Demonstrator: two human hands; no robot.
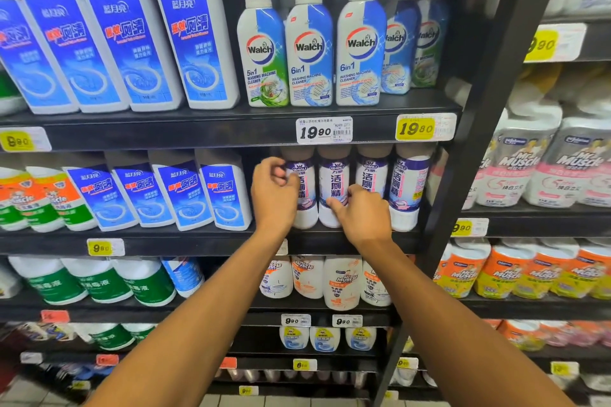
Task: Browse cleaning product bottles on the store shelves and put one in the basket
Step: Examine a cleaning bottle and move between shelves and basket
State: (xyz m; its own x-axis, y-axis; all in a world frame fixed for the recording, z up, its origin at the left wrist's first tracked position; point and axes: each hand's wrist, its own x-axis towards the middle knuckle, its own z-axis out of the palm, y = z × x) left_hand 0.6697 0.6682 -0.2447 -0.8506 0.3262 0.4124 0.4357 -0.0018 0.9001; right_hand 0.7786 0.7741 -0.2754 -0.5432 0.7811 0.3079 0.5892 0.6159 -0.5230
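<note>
Reaching into the second shelf point(211, 243) of a black store rack: left hand point(274, 190) with fingers loosely curled just in front of the leftmost of four white-and-purple toilet cleaner bottles point(334, 188) — no clear grip on it. Right hand point(360, 211) with fingers bent against the second and third bottles, thumb out to the left; whether pinching either, impossible to tell. Above, Walch washing machine cleaner bottles point(309, 46) over a 19.90 price tag point(324, 130). Left of the hands, blue-labelled bottles point(182, 195).

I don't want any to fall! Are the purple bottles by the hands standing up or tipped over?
Standing up. The four purple-label bottles sit side by side on the shelf, caps up, labels reading straight.
</note>
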